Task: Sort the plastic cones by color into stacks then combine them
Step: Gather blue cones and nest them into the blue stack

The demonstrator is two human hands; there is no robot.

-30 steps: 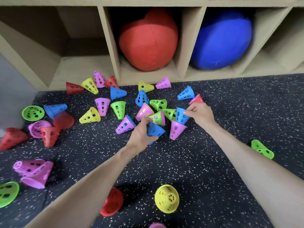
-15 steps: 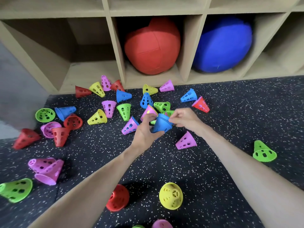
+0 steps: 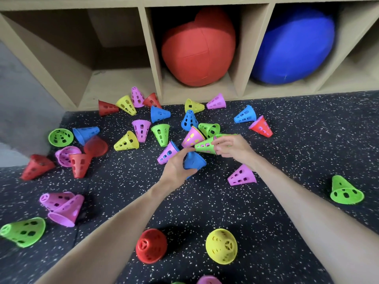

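**While Cones Lie Scattered, Both Hands Hold One Each**

Nearest the camera, on the speckled black floor (image 3: 266,232), a red cone (image 3: 151,245) and a yellow cone (image 3: 221,245) stand upright, with a green cone (image 3: 23,231) lying at the far left. Past them, the left hand (image 3: 177,167) curls its fingers and thumb round a blue cone (image 3: 194,162), held just above the floor. Just beside it, the right hand (image 3: 233,147) pinches the wide rim of a green cone on its side (image 3: 205,147). A pink cone (image 3: 242,176) lies under the right wrist. Around the hands, many more pink, yellow, green, blue and red cones lie loose, none in sorted stacks. Beyond them stands a wooden shelf (image 3: 151,58), one compartment holding a red cushion (image 3: 198,46), the next a blue cushion (image 3: 293,46).
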